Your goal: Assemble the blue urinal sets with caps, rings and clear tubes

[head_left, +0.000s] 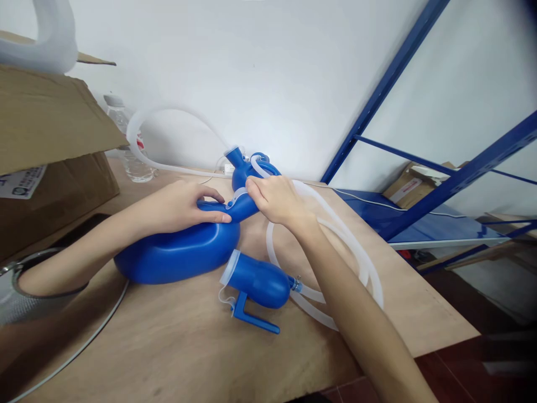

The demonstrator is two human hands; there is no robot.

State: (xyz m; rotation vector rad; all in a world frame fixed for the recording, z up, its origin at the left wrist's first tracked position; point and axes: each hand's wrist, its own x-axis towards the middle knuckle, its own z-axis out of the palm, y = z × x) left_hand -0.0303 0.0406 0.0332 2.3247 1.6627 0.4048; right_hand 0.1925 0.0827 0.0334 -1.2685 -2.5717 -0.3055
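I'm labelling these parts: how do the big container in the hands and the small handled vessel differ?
The container is larger than the vessel. The left hand and right hand hold the container's neck; neither holds the vessel. Both are blue.

- No wording can be read with certainty.
- At nine o'clock, a white label [23, 183] on the cardboard box [69, 187] bears rows of small print and a dark, square mark [20, 191] (all too blurred to make out).
- Between nine and ten o'clock, the clear bottle [140, 172] shows a red patch [140, 145], its lettering indistinct.
- At three o'clock, the shelf carton [425, 193] carries a pale and reddish label [408, 187], illegible.
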